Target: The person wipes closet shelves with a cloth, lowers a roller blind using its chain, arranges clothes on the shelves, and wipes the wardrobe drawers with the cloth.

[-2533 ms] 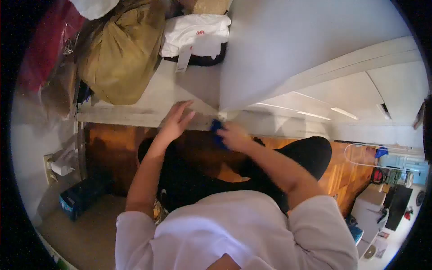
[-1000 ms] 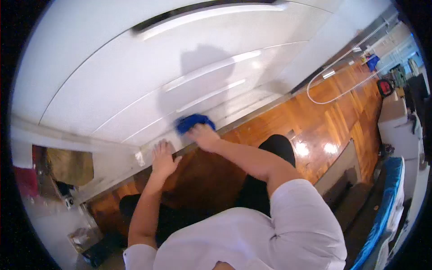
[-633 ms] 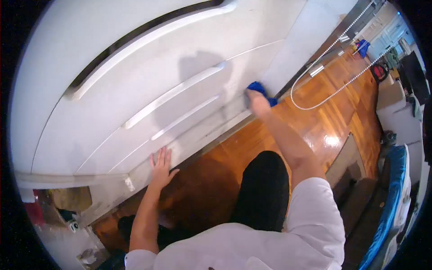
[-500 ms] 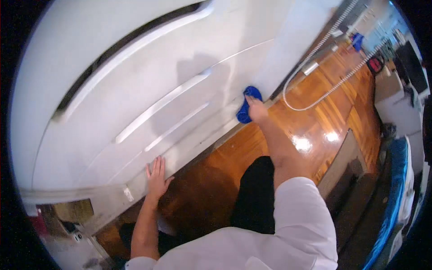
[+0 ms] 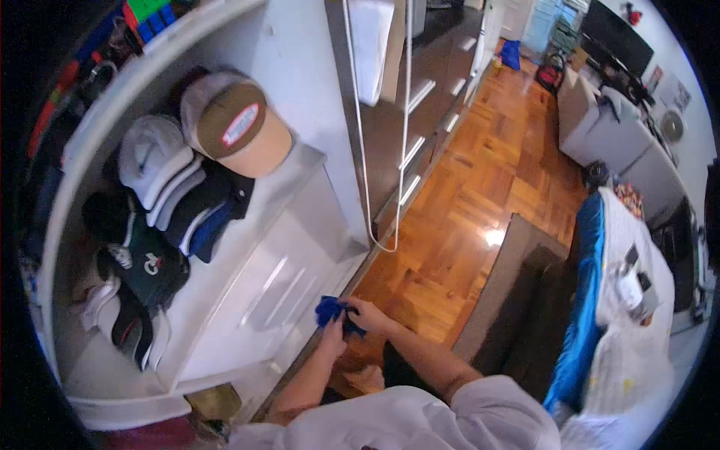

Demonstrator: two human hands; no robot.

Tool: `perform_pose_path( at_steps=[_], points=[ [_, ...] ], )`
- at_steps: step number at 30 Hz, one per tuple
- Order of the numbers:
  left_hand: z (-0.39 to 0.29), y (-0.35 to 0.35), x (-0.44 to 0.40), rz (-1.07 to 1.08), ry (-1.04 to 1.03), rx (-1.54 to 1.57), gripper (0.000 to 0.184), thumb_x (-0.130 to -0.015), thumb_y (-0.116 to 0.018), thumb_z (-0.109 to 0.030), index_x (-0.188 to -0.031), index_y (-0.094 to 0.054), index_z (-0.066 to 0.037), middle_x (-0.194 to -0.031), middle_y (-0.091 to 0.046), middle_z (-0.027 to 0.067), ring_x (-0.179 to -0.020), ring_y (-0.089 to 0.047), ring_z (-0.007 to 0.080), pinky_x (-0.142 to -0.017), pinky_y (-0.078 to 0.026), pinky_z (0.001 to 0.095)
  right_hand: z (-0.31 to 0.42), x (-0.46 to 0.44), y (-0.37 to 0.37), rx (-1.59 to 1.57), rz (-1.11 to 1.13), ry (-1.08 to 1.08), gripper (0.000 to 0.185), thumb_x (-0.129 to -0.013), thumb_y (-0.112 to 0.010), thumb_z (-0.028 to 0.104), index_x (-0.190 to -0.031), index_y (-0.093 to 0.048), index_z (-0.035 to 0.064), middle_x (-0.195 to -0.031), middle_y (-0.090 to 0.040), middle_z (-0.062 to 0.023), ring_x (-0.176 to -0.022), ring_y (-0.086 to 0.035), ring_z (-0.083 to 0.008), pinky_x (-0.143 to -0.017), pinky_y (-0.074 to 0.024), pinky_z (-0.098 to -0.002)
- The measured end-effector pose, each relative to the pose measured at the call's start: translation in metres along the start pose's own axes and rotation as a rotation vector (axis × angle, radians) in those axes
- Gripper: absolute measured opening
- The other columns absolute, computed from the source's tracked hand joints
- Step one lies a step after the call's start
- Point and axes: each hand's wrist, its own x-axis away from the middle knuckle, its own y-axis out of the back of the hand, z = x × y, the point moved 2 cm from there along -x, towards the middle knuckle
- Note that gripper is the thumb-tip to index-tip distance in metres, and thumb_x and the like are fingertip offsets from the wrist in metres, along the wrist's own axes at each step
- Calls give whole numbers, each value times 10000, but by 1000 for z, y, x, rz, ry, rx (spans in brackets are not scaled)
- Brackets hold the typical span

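Observation:
A bunched blue cloth (image 5: 328, 308) is between my two hands, low in front of the white cabinet front (image 5: 251, 311). My left hand (image 5: 334, 339) pinches it from below, fingers closed on its near side. On the right side of the cloth, my right hand (image 5: 366, 315) has its fingers closed around the fabric. Parts of the fingertips are hidden in the folds. The cloth is crumpled, with loose ends sticking out on both sides.
Above the cabinet front, a shelf holds several caps, including a brown and tan cap (image 5: 244, 127). A white cord (image 5: 397, 217) hangs in a loop beside a dark drawer unit (image 5: 431, 82). Behind my right arm lies a brown mat (image 5: 502, 277), near a blue-edged bed (image 5: 589, 277).
My right hand has left the cabinet's lower front with the blue cloth. My left hand has come off the cabinet onto the cloth, now crumpled. The view has tilted up, showing the caps.

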Motion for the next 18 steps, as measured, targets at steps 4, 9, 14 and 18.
perform_pose_path(
  at_steps=[4, 9, 14, 18],
  points=[
    [-139, -91, 56, -151, 97, -166, 420, -893, -498, -429, -1156, -535, -103, -1026, -609, 65, -866, -610, 213, -709, -520, 346, 116, 42, 59, -7, -346, 169, 382, -809, -606, 163, -1146, -486, 32, -979, -594, -156, -864, -590, -291, -799, -464, -360],
    [-203, -141, 107, 214, 43, -36, 417, -907, -487, -399, -1109, -549, -39, -1033, -601, 60, -854, -604, 175, -762, -508, 353, 188, 78, 111, -269, 5, -224, 445, -790, -666, 171, -1173, -476, 45, -1078, -566, -124, -946, -565, -216, -796, -470, -334],
    [-234, -179, 140, 303, 183, -164, 299, -921, -499, -276, -1096, -565, -43, -920, -625, 50, -793, -587, 127, -690, -481, 277, 119, 100, 127, 32, -139, -52, 542, -778, -694, 159, -1240, -441, 29, -1036, -597, -121, -937, -577, -194, -835, -468, -316],
    [-218, -199, 122, 158, -212, 13, 291, -879, -564, -250, -1098, -568, -58, -893, -606, 38, -765, -564, 116, -637, -466, 251, 173, 112, 158, -26, -246, -74, 561, -773, -705, 163, -1246, -437, 21, -1066, -587, -119, -952, -578, -190, -837, -466, -315]
  ],
)
